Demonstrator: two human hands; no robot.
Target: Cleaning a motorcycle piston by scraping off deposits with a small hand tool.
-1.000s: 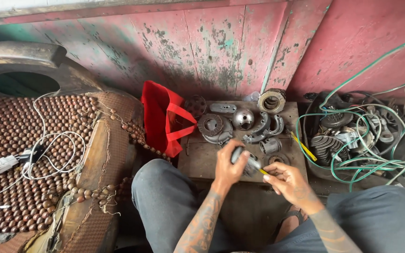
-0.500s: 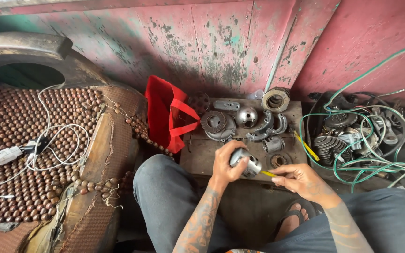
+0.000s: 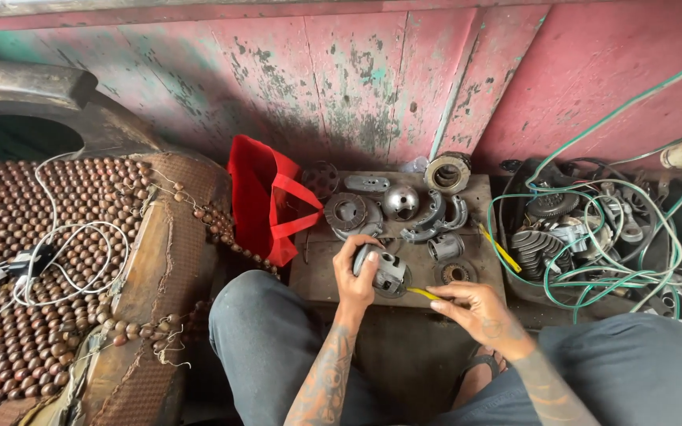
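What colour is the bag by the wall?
The bag is bright red, seen clearly in the head view.

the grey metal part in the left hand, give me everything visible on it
The grey metal part is a small, roughly cylindrical housing, dull and worn, with dark openings in its face. The left hand grips its left side, fingers over the top. It sits low over the front of the wooden board; whether it rests there is unclear. The right hand points a yellow-handled tool at its lower right edge.

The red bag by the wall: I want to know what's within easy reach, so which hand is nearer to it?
Left. The left hand, gripping a grey metal part, is just right of the red bag. The right hand, holding a yellow-handled tool, sits farther right.
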